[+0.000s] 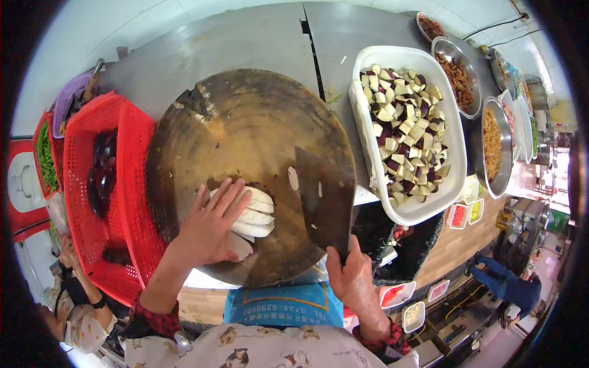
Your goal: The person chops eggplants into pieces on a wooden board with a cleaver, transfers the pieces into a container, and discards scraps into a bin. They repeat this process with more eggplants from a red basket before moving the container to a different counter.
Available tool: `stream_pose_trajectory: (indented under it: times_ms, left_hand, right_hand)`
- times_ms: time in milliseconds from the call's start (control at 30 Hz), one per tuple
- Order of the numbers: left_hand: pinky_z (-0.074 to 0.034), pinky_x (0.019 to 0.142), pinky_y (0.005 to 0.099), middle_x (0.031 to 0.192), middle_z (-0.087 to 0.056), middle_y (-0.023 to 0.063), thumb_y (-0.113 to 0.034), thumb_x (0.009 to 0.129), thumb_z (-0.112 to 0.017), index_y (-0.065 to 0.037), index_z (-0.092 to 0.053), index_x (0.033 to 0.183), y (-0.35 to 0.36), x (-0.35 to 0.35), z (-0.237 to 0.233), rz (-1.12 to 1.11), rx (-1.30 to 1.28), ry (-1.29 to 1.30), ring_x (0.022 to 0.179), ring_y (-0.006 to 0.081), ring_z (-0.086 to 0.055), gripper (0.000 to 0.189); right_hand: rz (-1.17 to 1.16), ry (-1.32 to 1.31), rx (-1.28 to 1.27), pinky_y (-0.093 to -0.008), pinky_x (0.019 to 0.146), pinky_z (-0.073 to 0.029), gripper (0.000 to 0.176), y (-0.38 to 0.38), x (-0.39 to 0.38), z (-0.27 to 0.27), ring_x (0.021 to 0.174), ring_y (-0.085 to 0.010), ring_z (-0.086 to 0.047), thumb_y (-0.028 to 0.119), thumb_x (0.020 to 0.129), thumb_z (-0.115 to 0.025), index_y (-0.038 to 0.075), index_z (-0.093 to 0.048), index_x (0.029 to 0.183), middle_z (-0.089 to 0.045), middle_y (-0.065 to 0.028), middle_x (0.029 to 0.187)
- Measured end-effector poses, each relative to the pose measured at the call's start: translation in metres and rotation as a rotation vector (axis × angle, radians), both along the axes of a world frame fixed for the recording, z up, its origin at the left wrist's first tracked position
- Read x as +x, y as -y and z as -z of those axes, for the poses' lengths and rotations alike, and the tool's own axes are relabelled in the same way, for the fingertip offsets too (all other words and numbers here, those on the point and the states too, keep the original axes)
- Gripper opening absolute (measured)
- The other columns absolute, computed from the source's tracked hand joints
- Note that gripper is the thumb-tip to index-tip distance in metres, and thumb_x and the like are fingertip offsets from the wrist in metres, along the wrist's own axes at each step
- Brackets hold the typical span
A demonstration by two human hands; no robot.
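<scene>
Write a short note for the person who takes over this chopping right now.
Left hand: open, lying flat on the eggplant slices on the board.
Right hand: shut on the cleaver, with the blade over the board, right of the slices.
Done: the white tub holds many eggplant chunks.
Left: the slices are not yet cut into chunks, and whole eggplants lie in the red basket.
</scene>
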State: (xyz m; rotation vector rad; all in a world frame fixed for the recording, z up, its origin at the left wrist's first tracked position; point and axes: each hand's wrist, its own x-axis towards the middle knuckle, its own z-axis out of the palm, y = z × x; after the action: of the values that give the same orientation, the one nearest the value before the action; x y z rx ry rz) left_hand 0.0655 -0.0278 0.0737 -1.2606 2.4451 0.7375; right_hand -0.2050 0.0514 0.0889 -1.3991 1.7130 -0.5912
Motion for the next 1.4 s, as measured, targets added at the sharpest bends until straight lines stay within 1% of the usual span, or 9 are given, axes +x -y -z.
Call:
stream_pose_trajectory:
  times_ms: [67,167,200,533,633,733,833,1200,1400]
  left_hand:
    - [-0.018,0.112,0.0562,0.153,-0.019,0.0133,-0.044,0.051,-0.084,-0.01,-0.022,0.147,-0.004,0.004,-0.003,0.028,0.04,0.048,0.141,0.0316,-0.019,0.119]
    - [-0.019,0.112,0.0557,0.154,-0.016,0.0154,-0.043,0.051,-0.085,-0.01,-0.02,0.147,-0.012,0.008,-0.006,0.065,0.077,0.119,0.142,0.0328,-0.018,0.12]
    - [-0.019,0.112,0.0554,0.154,-0.015,0.0166,-0.042,0.051,-0.085,-0.01,-0.019,0.147,-0.016,0.008,-0.007,0.064,0.073,0.147,0.142,0.0334,-0.017,0.12]
    - [-0.013,0.114,0.0534,0.152,-0.017,0.0208,-0.045,0.057,-0.08,-0.006,-0.03,0.142,-0.036,0.027,0.003,0.146,0.004,0.2,0.14,0.0379,-0.018,0.106]
    - [-0.016,0.114,0.0532,0.148,-0.024,0.0214,-0.047,0.058,-0.079,-0.006,-0.032,0.141,-0.038,0.027,0.02,0.002,-0.018,0.003,0.136,0.0407,-0.025,0.104]
    - [-0.026,0.109,0.0537,0.143,-0.031,0.0216,-0.047,0.056,-0.082,-0.007,-0.029,0.142,-0.05,-0.024,0.033,-0.534,-0.159,-0.08,0.131,0.0434,-0.031,0.108]
    - [-0.028,0.105,0.0547,0.14,-0.031,0.0225,-0.037,0.056,-0.084,-0.006,-0.026,0.144,-0.046,-0.064,0.043,-0.763,-0.304,-0.123,0.126,0.0429,-0.034,0.109]
    - [-0.016,0.109,0.0617,0.147,-0.026,0.0205,-0.047,0.045,-0.088,-0.006,-0.021,0.146,-0.056,-0.038,0.03,-0.792,-0.214,-0.169,0.137,0.0399,-0.024,0.128]
    - [-0.017,0.109,0.061,0.145,-0.031,0.0203,-0.045,0.062,-0.08,-0.007,-0.029,0.144,-0.072,-0.035,0.055,-0.829,-0.371,-0.282,0.135,0.0401,-0.029,0.104]
  right_hand:
    - [-0.053,-0.054,0.189,-0.0433,0.048,-0.045,0.019,0.001,0.002,-0.008,0.058,-0.0425,-0.06,0.007,0.087,-0.058,-0.005,-0.048,0.098,-0.058,-0.026,0.063]
    - [-0.172,-0.045,0.073,-0.0447,0.045,-0.044,0.02,-0.003,-0.003,-0.006,0.055,-0.0432,-0.058,0.007,0.087,-0.059,-0.006,-0.046,0.096,-0.054,-0.0256,0.058]
    - [-0.2,-0.095,-0.053,-0.0467,0.039,-0.044,0.018,-0.004,-0.003,0.0,0.043,-0.0374,-0.056,0.011,0.087,-0.06,0.001,-0.046,0.093,-0.052,-0.0173,0.049]
    - [-0.437,-0.264,0.167,-0.0497,0.048,-0.045,0.018,0.034,-0.012,0.004,0.054,-0.0421,-0.058,0.01,0.086,-0.058,-0.002,-0.046,0.092,-0.055,-0.0218,0.055]
    - [-0.381,-0.203,0.153,-0.0509,0.049,-0.045,0.019,0.052,-0.018,0.012,0.055,-0.0438,-0.058,0.011,0.087,-0.058,-0.002,-0.045,0.091,-0.055,-0.0231,0.056]
    - [-0.367,-0.23,0.076,-0.0509,0.049,-0.047,0.02,0.06,-0.005,0.007,0.054,-0.0434,-0.058,0.013,0.087,-0.057,0.0,-0.043,0.09,-0.055,-0.0222,0.055]
    - [-0.551,-0.405,0.124,-0.051,0.047,-0.048,0.02,0.062,0.021,0.002,0.053,-0.0416,-0.059,0.014,0.088,-0.056,0.001,-0.041,0.091,-0.056,-0.0206,0.054]
    - [-0.533,-0.455,0.112,-0.0513,0.048,-0.048,0.02,0.076,0.052,-0.005,0.053,-0.0419,-0.06,0.016,0.089,-0.053,0.003,-0.04,0.095,-0.057,-0.0207,0.056]
    - [-0.635,-0.476,0.146,-0.0521,0.048,-0.047,0.019,0.065,0.062,-0.006,0.052,-0.0417,-0.059,0.015,0.089,-0.054,0.002,-0.041,0.094,-0.057,-0.02,0.055]
